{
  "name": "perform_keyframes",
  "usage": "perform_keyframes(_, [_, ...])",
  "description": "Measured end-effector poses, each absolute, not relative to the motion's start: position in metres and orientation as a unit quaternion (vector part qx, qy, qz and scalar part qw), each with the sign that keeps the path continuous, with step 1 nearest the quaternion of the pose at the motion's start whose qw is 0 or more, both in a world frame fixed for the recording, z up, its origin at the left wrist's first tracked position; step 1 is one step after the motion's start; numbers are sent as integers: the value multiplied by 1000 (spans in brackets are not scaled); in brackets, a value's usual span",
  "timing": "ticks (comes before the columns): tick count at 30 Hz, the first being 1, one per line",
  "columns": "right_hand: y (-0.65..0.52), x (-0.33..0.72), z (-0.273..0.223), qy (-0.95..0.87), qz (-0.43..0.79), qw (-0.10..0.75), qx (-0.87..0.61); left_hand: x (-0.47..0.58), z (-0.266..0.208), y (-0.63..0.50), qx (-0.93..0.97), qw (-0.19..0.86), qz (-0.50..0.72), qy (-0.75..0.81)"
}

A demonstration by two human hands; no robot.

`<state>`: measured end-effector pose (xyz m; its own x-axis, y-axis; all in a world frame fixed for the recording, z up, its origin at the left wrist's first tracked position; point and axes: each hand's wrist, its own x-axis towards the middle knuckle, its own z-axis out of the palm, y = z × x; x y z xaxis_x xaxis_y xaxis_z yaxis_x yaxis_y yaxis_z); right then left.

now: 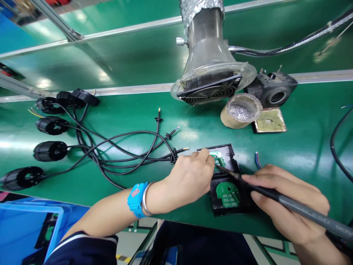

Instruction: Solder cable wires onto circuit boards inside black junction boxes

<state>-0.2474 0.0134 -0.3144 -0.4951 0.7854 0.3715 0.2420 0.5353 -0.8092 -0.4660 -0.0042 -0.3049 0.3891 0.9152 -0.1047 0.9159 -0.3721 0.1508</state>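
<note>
My right hand [292, 206] is wrapped round the handle of a soldering iron [298, 207]. The iron's tip rests at or just above a green circuit board [220, 159] seated in a black plastic housing [230, 151]. My left hand [193, 171] is closed in a pinch over that board's left side, close to the tip; whatever its fingers hold is hidden. Nearer to me lies a second black housing [216, 204] with another green circuit board [227, 194] in it. A short bundle of coloured wires [257, 160] lies just beyond my right hand.
Black cables [132, 133] with round black connector ends [50, 151] spread across the left bench. A fume extractor [209, 81] overhangs the back, beside a cup of silvery material [238, 112], a sponge tray [270, 120] and a dark iron holder [273, 88]. A blue bin [62, 217] stands lower left.
</note>
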Motion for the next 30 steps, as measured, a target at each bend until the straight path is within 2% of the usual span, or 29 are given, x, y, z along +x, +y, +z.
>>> perform_keyframes(30, [11,-250,-312,-795,345,383,-319,-465,-304,-1,831,121,-5,544])
